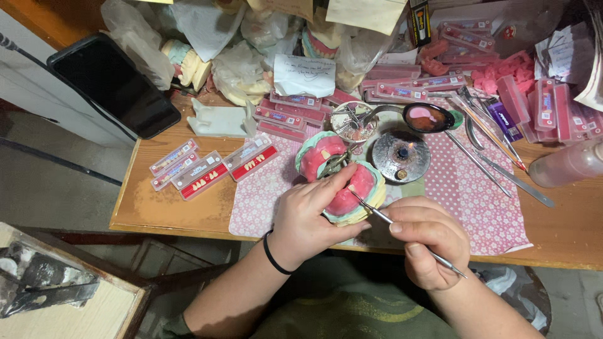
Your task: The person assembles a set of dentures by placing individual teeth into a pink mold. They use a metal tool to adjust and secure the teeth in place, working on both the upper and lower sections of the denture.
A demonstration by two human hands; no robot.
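Note:
My left hand (306,220) grips a hinged dental model (342,179) with pink wax gums on pale plaster bases, opened flat on the patterned cloth (477,207). A black band circles that wrist. My right hand (427,242) holds a thin metal carving tool (402,229) like a pen. Its tip touches the pink wax of the nearer half of the model. A few white teeth show in the farther half.
A small lit burner (401,156) stands just beyond the model, with a spoon of pink wax (426,117) and metal instruments (490,150) to the right. Strips of artificial teeth (201,169) lie left; a phone (113,85) far left. Pink boxes, plaster casts and papers crowd the back.

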